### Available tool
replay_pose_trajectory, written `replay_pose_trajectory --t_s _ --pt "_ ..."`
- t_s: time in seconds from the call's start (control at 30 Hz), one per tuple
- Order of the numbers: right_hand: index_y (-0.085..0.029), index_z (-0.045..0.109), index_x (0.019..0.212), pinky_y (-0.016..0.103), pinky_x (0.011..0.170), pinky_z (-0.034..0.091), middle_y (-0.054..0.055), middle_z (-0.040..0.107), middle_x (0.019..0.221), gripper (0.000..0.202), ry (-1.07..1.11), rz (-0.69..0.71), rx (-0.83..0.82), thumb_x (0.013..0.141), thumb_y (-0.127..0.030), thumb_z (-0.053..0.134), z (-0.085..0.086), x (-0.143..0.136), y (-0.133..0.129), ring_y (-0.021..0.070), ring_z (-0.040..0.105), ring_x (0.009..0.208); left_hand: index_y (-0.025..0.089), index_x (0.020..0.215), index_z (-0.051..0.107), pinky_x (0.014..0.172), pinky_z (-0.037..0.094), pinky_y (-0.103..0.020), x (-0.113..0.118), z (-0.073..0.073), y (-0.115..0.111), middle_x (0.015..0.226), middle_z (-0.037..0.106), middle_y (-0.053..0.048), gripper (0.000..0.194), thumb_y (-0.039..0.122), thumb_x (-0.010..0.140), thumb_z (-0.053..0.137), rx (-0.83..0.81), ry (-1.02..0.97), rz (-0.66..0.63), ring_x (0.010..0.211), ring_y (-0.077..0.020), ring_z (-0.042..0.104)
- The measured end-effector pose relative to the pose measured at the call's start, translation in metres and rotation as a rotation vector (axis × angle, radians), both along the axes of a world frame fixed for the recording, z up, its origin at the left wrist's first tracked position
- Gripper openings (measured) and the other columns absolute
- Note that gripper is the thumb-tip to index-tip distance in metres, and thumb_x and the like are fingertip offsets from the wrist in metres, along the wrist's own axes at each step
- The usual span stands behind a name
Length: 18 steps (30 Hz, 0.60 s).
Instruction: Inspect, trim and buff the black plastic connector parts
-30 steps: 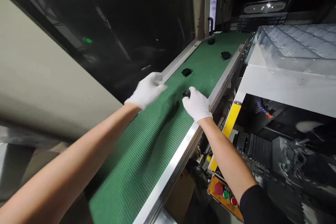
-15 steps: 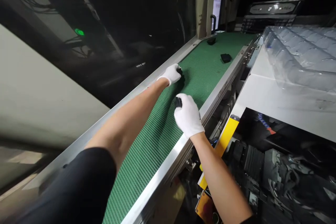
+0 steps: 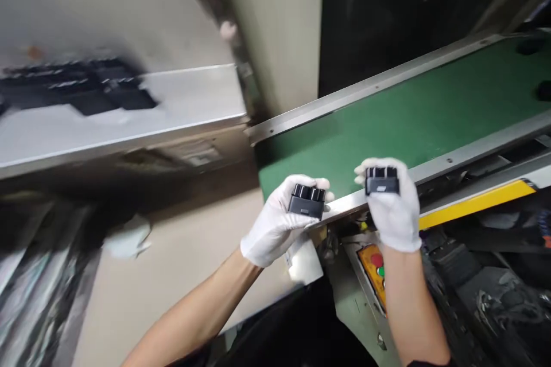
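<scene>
My left hand (image 3: 275,218), in a white glove, grips a black part (image 3: 307,201) with a ribbed top edge, held just off the near end of the green conveyor belt (image 3: 301,155). In my right hand (image 3: 396,206), also gloved, is a similar black part (image 3: 381,181), above the belt's near metal rail. The two hands are apart, with both parts facing up toward me. Two dark parts, one of them (image 3: 530,45) near the far rail, lie blurred on the belt at the right edge.
Several black parts (image 3: 90,83) stand in a row on a white table (image 3: 193,92) at the left. A yellow bar (image 3: 477,205) runs below the belt, near an orange control box (image 3: 370,269) with red and green buttons. Part of another person shows at the top.
The view has swung left, bringing the white table into sight. Both hands have left the belt surface and moved to its near end, raised with the black parts now plainly visible.
</scene>
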State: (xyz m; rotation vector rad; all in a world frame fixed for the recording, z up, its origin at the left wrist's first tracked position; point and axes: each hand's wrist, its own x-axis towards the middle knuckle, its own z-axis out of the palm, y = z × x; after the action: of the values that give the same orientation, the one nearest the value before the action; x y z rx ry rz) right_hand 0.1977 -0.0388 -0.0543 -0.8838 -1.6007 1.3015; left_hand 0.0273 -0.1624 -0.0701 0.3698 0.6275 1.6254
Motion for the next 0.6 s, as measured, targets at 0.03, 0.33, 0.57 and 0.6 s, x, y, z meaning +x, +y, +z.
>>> replay_pose_trajectory --t_s 0.03,0.33,0.57,0.6 --pt "-0.032 0.062 0.112 0.048 0.098 0.06 0.006 0.074 0.123 0.031 0.066 0.072 -0.071 0.083 -0.034 0.069 -0.011 -0.014 -0.041 0.0264 0.072 0.112 0.028 0.105 0.072 0.093 0.061 -0.032 -0.005 -0.006 -0.029 0.12 0.072 0.0 0.051 0.013 0.064 0.098 -0.027 -0.015 0.037 0.104 -0.0184 0.073" --pt "-0.033 0.07 0.112 0.048 0.107 0.061 0.003 0.078 0.115 0.048 0.195 0.275 -0.508 0.072 -0.041 0.095 -0.079 -0.111 -0.295 0.0267 0.075 0.113 0.028 0.104 0.075 0.1 0.057 -0.035 -0.054 -0.052 -0.266 0.118 0.073 0.0 0.054 0.022 0.059 0.103 -0.264 -0.026 0.381 0.114 -0.0218 0.068" --pt "-0.033 0.072 0.113 0.047 0.106 0.062 0.003 0.079 0.116 0.052 0.058 0.412 -0.458 0.068 -0.041 0.097 -0.08 -0.157 -0.341 0.0271 0.075 0.114 0.029 0.104 0.077 0.106 0.057 -0.036 -0.09 -0.062 -0.333 0.116 0.076 0.001 0.049 0.016 0.062 0.1 -0.187 -0.087 0.521 0.118 -0.0221 0.07" --pt "-0.033 0.072 0.113 0.046 0.106 0.062 0.002 0.079 0.116 0.052 0.05 0.431 -0.442 0.068 -0.041 0.097 -0.078 -0.162 -0.34 0.0264 0.075 0.114 0.03 0.103 0.078 0.106 0.057 -0.037 -0.093 -0.062 -0.334 0.116 0.077 0.001 0.049 0.016 0.062 0.1 -0.183 -0.092 0.538 0.119 -0.023 0.07"
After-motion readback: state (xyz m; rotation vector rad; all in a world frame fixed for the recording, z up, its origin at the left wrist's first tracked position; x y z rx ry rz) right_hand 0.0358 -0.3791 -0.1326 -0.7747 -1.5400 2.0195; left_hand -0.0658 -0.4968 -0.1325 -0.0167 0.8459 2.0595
